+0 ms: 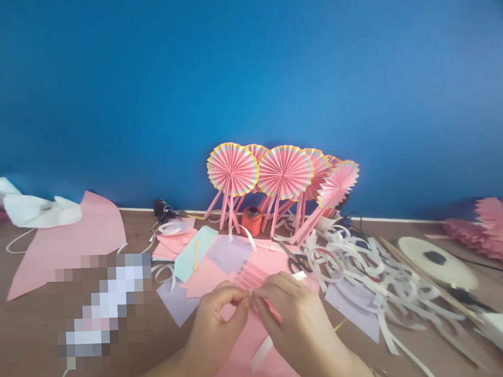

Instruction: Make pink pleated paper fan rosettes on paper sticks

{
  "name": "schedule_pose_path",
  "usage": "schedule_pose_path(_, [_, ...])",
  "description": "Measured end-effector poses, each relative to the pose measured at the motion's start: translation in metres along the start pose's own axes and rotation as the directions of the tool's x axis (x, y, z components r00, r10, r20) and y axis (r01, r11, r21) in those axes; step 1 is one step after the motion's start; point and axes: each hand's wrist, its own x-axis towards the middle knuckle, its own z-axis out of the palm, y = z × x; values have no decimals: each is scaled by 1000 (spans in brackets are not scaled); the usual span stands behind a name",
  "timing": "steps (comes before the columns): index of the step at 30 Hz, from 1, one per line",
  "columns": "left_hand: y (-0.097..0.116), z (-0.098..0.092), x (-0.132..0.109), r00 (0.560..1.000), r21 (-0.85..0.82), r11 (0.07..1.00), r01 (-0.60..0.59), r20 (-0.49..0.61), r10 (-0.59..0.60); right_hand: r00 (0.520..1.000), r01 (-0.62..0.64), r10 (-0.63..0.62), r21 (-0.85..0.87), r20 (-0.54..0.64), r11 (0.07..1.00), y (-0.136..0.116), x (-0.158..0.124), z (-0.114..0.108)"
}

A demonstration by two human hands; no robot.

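My left hand (218, 316) and my right hand (295, 319) meet low in the middle, both pinched on a pleated pink paper (254, 277) that lies fanned out just beyond the fingertips. A white strip (262, 353) hangs under my right hand. A flat pink sheet (244, 353) lies beneath both hands. Several finished pink paper fans (284, 173) on pink sticks lean against the blue wall behind.
Loose pink, lilac and pale green sheets (196, 256) lie ahead. A tangle of white paper strips (361, 267) spreads to the right, with scissors (297, 261), a white tape roll (438, 261) and a red tape dispenser (252, 220). A large pink sheet (67, 244) lies left.
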Motion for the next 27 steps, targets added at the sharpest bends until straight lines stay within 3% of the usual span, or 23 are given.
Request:
schedule_pose_path(5, [-4, 1, 1, 1000, -41, 999, 17, 3, -17, 998, 0, -2, -31, -59, 1000, -2, 2, 5])
schedule_pose_path(7, [-6, 1, 3, 999, -58, 997, 49, 3, -49, 996, -69, 70, 36, -46, 997, 3, 6, 3])
schedule_pose_path(10, [-11, -3, 10, 992, -113, 986, 125, -22, -128, 963, -267, 269, 69, -22, 961, 25, 16, -11])
schedule_pose_path(13, [-17, -12, 23, 975, -212, 960, 182, -89, -205, 862, -505, 506, 26, -36, 863, 63, 27, -38])
schedule_pose_path(15, [-21, -20, 33, 951, -271, 942, 199, -180, -252, 744, -667, 660, -59, -104, 743, 91, 30, -61])
schedule_pose_path(18, [-29, -30, 45, 913, -333, 924, 187, -287, -288, 624, -774, 747, -310, -229, 552, 126, 26, -92])
schedule_pose_path(20, [-35, -35, 49, 902, -351, 920, 173, -319, -291, 594, -786, 764, -381, -250, 487, 139, 18, -106])
schedule_pose_path(23, [-42, -39, 51, 898, -350, 926, 143, -348, -270, 603, -751, 767, -480, -221, 452, 143, 9, -112])
schedule_pose_path(27, [-47, -38, 52, 898, -361, 926, 109, -364, -248, 677, -653, 714, -594, -179, 470, 123, 14, -96])
